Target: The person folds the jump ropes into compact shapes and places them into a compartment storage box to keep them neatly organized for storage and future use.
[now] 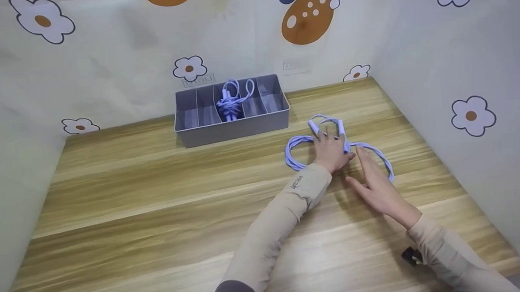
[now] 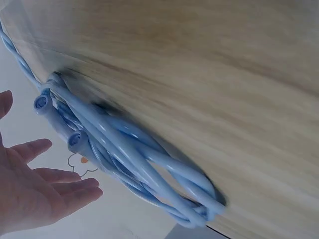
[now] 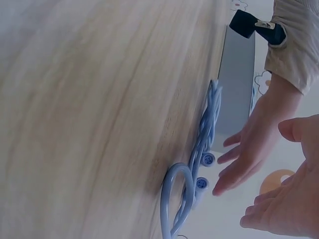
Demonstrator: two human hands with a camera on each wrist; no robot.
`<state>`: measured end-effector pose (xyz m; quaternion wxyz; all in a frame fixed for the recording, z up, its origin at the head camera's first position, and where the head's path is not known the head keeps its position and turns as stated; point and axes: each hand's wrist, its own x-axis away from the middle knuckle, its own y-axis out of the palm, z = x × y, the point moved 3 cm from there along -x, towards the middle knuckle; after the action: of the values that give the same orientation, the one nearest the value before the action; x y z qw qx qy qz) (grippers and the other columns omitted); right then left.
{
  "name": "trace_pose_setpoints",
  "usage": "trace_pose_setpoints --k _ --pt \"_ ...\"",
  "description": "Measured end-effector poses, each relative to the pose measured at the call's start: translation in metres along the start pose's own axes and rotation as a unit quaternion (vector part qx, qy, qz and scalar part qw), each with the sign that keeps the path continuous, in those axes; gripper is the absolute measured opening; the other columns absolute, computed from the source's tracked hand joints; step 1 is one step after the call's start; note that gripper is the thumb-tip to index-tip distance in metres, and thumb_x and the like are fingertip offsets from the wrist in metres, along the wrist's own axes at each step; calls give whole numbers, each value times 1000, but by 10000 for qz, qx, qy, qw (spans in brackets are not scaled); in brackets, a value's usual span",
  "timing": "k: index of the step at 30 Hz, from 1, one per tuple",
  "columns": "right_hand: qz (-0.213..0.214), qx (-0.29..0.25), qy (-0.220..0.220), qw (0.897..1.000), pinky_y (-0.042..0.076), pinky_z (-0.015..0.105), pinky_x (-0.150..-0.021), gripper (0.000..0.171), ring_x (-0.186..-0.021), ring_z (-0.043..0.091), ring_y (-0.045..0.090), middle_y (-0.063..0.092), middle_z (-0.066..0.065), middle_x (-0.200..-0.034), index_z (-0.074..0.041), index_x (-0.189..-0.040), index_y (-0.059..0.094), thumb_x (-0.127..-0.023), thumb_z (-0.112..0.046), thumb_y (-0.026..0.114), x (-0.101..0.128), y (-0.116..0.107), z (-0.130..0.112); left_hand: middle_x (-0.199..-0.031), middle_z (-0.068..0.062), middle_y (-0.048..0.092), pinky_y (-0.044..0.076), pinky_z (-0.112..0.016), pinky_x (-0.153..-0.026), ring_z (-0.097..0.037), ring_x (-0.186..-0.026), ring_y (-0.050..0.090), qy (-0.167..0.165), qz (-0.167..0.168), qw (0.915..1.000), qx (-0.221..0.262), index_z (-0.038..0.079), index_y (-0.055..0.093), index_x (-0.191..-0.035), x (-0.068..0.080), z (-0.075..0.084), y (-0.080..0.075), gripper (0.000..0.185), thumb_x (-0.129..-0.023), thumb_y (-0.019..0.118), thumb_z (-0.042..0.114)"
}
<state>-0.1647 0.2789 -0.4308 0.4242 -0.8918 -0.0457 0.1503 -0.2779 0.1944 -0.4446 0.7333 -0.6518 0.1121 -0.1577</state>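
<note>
A light blue jump rope [image 1: 291,155] lies on the wooden table in loops to either side, its two handles [image 1: 341,127] near the middle pointing toward the wall. Over that middle part is my left hand [image 1: 330,153], fingers spread; in the left wrist view the left hand [image 2: 42,191] shows a gap between its fingers and the handle ends [image 2: 77,141]. My right hand [image 1: 381,188] is held beside the right loop with fingers straight and thumb apart. Nothing is gripped by the right hand [image 3: 289,194] in the right wrist view.
A grey divided box [image 1: 235,130] stands against the back wall, with a second, bundled jump rope [image 1: 229,104] in its middle compartment. Walls with flower prints [image 1: 473,116] border the table [image 1: 128,202] at the back and sides. A black wrist device [image 1: 412,256] is on the right sleeve.
</note>
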Motion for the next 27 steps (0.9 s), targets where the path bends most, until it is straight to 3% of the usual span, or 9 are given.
trace_pose_setpoints --k 4,11,20,23,27 --pt "-8 5 21 10000 14 56 -106 74 -132 43 15 13 26 -146 2 -143 8 -90 -18 56 1 0 0 -145 -13 29 28 -43 -104 -34 -129 29 -344 41 9993 -109 27 38 -137 -4 9 5 69 -79 50 63" --pt "-93 -190 66 9998 17 56 -105 72 -133 41 13 11 25 -147 0 -144 6 -92 -17 53 2 -5 0 -143 -13 32 39 -36 -93 -30 -126 35 -962 425 9943 -184 24 39 -138 -9 17 10 81 -73 52 70" --pt "-36 -232 104 9997 16 57 -104 73 -134 41 10 8 24 -148 -1 -144 5 -92 -18 53 4 -9 1 -137 -19 39 50 -20 -67 -31 -120 40 -1413 1041 9845 -49 21 48 -130 -13 14 12 74 -69 66 58" --pt "-25 -211 114 9997 20 57 -103 72 -133 41 12 9 24 -148 -1 -144 6 -92 -18 53 4 -9 0 -134 -20 41 50 -21 -64 -32 -118 43 -1540 1103 9818 140 19 52 -126 -16 12 11 71 -68 68 56" --pt "-35 -196 140 9997 23 56 -102 72 -133 40 13 10 24 -148 -1 -144 6 -91 -18 53 3 -8 -2 -135 -22 40 50 -22 -63 -32 -118 43 -1743 926 9799 299 17 50 -126 -20 7 10 73 -68 67 58"
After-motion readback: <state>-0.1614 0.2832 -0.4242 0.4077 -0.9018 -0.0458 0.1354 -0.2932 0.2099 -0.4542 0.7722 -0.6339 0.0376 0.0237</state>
